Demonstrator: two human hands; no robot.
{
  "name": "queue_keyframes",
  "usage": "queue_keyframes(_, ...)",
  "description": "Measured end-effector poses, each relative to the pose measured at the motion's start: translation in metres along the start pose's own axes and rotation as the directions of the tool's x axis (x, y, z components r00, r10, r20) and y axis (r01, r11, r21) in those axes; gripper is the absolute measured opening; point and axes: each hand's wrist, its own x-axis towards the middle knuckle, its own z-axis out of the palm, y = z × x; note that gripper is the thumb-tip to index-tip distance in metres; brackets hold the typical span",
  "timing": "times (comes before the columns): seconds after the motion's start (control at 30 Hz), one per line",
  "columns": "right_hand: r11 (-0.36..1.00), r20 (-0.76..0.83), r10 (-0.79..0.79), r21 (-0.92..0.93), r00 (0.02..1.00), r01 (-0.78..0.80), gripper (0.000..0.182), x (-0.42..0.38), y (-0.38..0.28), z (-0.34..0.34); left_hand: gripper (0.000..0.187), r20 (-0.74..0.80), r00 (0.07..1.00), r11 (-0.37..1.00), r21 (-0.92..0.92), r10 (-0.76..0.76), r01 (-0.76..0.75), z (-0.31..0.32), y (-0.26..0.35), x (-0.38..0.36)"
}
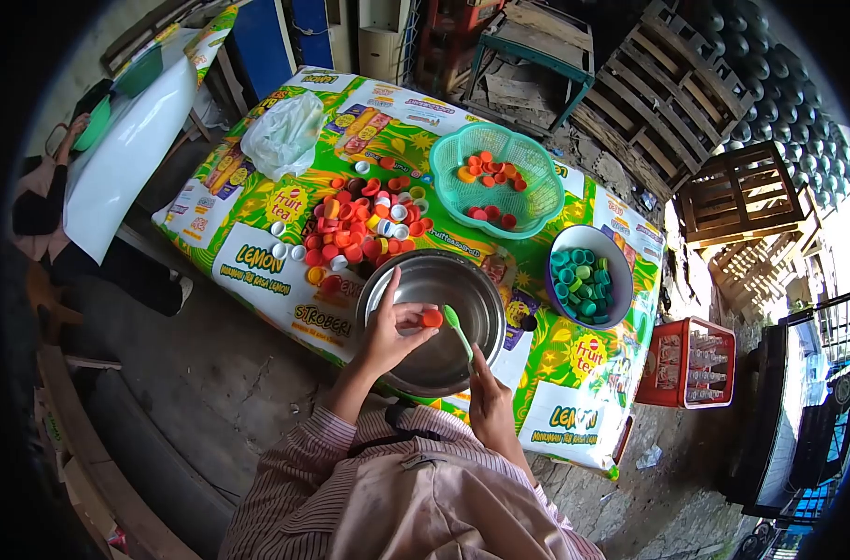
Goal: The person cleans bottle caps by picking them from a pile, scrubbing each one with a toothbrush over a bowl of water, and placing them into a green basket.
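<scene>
My left hand (394, 329) pinches an orange-red bottle cap (431, 318) over the steel basin (488, 280), its index finger pointing up. In my right hand (490, 401) is a toothbrush (459, 333) with a light green head end, tilted toward the cap; a small gap seems to separate them. The basin stands at the table's near edge, and its inside is grey and shiny. Behind and left of it lies a heap of red, orange and white bottle caps (355, 227). A few orange and red caps (493, 172) sit in the turquoise basket (444, 168).
Right of the basin stands a bowl (621, 261) of green and teal caps (582, 283). A clear plastic bag (285, 135) lies at the table's back left. Another person (47, 201) is at a white-covered table on the left. A red crate (666, 366) of bottles stands at right.
</scene>
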Motion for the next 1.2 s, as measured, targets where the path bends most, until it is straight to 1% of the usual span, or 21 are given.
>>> queue_keyframes(0.07,0.999,0.091,-0.013,-0.032,0.996,0.016,0.053,-0.002,-0.003,0.000,0.096,0.004,1.000,0.999,-0.037,-0.024,0.024,0.000,0.001,0.000)
queue_keyframes(0.17,0.999,0.000,0.013,-0.037,1.000,-0.013,0.053,0.002,0.012,-0.001,0.093,0.054,0.995,0.996,0.014,-0.089,0.088,-0.002,0.000,-0.005)
queue_keyframes(0.2,0.997,-0.005,0.044,-0.062,0.999,-0.044,0.052,0.003,0.012,-0.005,0.089,0.054,0.998,0.997,0.075,-0.032,0.028,-0.003,-0.002,-0.007)
queue_keyframes(0.27,0.993,-0.018,-0.024,-0.112,1.000,0.022,0.051,0.003,0.007,-0.012,0.082,0.136,0.975,0.858,0.466,0.174,-0.218,-0.003,0.020,-0.004)
queue_keyframes(0.3,0.990,-0.011,-0.026,-0.136,1.000,0.024,0.051,0.001,0.000,-0.017,0.076,0.088,0.983,0.854,0.487,0.161,-0.184,0.001,0.033,-0.004)
queue_keyframes(0.33,0.987,-0.005,-0.034,-0.160,0.999,0.032,0.051,0.001,-0.007,-0.021,0.068,0.096,0.963,0.801,0.538,0.251,-0.262,0.001,0.042,-0.001)
queue_keyframes(0.4,0.985,-0.025,-0.062,-0.163,0.998,0.057,0.051,0.004,-0.011,-0.021,0.053,0.054,0.956,0.814,0.512,0.289,-0.275,0.002,0.045,0.003)
queue_keyframes(0.43,0.986,-0.045,-0.042,-0.163,0.998,0.034,0.050,0.005,-0.013,-0.020,0.053,0.052,0.953,0.810,0.514,0.298,-0.282,-0.001,0.039,0.007)
queue_keyframes(0.47,0.987,-0.059,-0.009,-0.163,0.998,-0.001,0.049,0.002,-0.013,-0.019,0.047,0.159,0.954,0.612,0.737,0.255,-0.287,-0.005,0.026,0.007)
queue_keyframes(0.5,0.954,0.004,0.096,-0.285,0.995,-0.091,0.049,0.004,-0.008,-0.017,0.042,0.249,0.953,0.357,0.886,0.174,-0.297,-0.006,0.023,0.003)
queue_keyframes(0.53,0.953,0.008,0.098,-0.288,0.995,-0.091,0.049,0.001,-0.008,-0.019,0.042,0.245,0.954,0.362,0.885,0.173,-0.293,-0.004,0.021,-0.002)
queue_keyframes(0.63,0.953,0.029,0.104,-0.290,0.994,-0.091,0.047,0.001,-0.017,-0.027,0.032,0.180,0.973,0.641,0.732,0.141,-0.228,0.002,0.037,-0.003)
queue_keyframes(0.73,0.976,-0.016,0.044,-0.215,0.999,-0.046,0.047,0.003,-0.012,-0.021,0.028,0.186,0.977,0.553,0.805,0.105,-0.213,0.006,0.029,-0.005)
queue_keyframes(0.77,0.975,-0.007,0.048,-0.217,0.999,-0.049,0.047,0.000,-0.005,-0.019,0.025,0.262,0.955,0.476,0.828,0.137,-0.295,0.000,0.011,-0.007)
queue_keyframes(0.8,0.966,-0.007,0.018,-0.256,1.000,-0.019,0.048,-0.002,0.001,-0.018,0.025,0.255,0.957,0.478,0.829,0.138,-0.289,0.002,0.015,-0.007)
queue_keyframes(0.87,0.958,-0.014,-0.014,-0.288,1.000,0.010,0.050,0.002,0.008,-0.016,0.020,0.233,0.955,0.543,0.786,0.182,-0.295,0.004,0.026,-0.003)
queue_keyframes(0.9,0.966,-0.007,0.022,-0.258,1.000,-0.023,0.049,0.000,0.008,-0.016,0.018,0.208,0.971,0.576,0.783,0.115,-0.236,0.005,0.030,0.001)
queue_keyframes(0.93,0.972,-0.005,0.056,-0.228,0.998,-0.055,0.049,-0.001,0.008,-0.018,0.018,0.199,0.970,0.604,0.759,0.142,-0.244,0.004,0.028,0.007)
queue_keyframes(1.0,0.946,0.003,0.061,-0.319,0.998,-0.057,0.047,-0.002,0.010,-0.016,0.019,0.196,0.975,0.645,0.733,0.103,-0.215,0.002,0.025,0.026)
queue_keyframes(1.07,0.951,-0.018,0.089,-0.294,0.996,-0.090,0.047,-0.003,0.009,-0.013,0.024,0.231,0.958,0.665,0.690,0.170,-0.284,0.003,0.029,0.061)
queue_keyframes(1.2,0.956,-0.068,0.125,-0.260,0.990,-0.139,0.045,-0.012,0.016,-0.005,0.029,0.216,0.958,0.822,0.498,0.190,-0.275,0.021,0.014,0.162)
